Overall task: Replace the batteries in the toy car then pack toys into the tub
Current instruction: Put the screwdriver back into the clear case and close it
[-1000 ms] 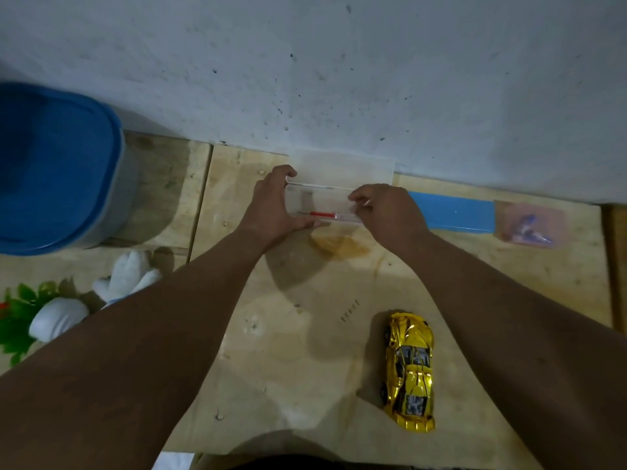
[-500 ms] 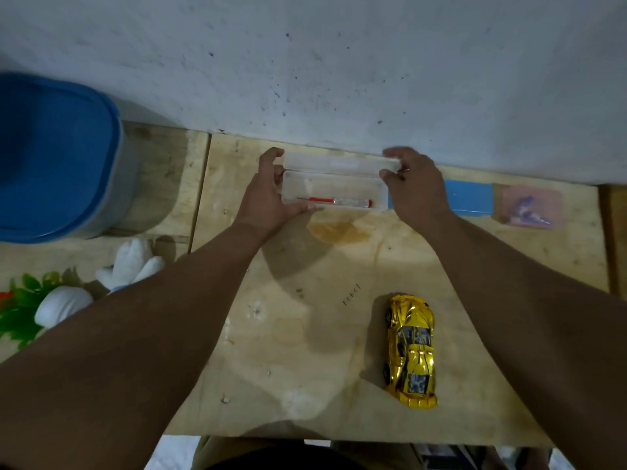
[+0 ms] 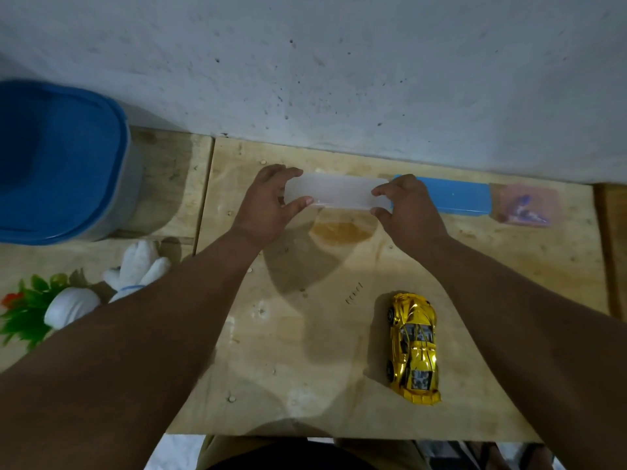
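Note:
A clear plastic case [image 3: 336, 192] with its lid down lies near the back of the wooden table [image 3: 305, 368], close to the wall. My left hand [image 3: 268, 208] grips its left end and my right hand [image 3: 403, 212] grips its right end. The red-handled tool seen inside earlier is hidden under the frosted lid. A shiny gold toy car [image 3: 413, 344] rests on the table at the front right, nose toward the wall, apart from both hands. The blue tub [image 3: 57, 161] stands at the far left.
A white plush toy [image 3: 135, 266] and a green plastic plant [image 3: 23, 313] lie at the left, in front of the tub. A blue box [image 3: 454, 196] and a pink packet [image 3: 524, 205] sit along the wall on the right. An orange stain marks the wood in front of the case.
The case's lid was open, showing the red-handled tool; my right hand swung the lid down and the case is now closed, with both hands at its ends.

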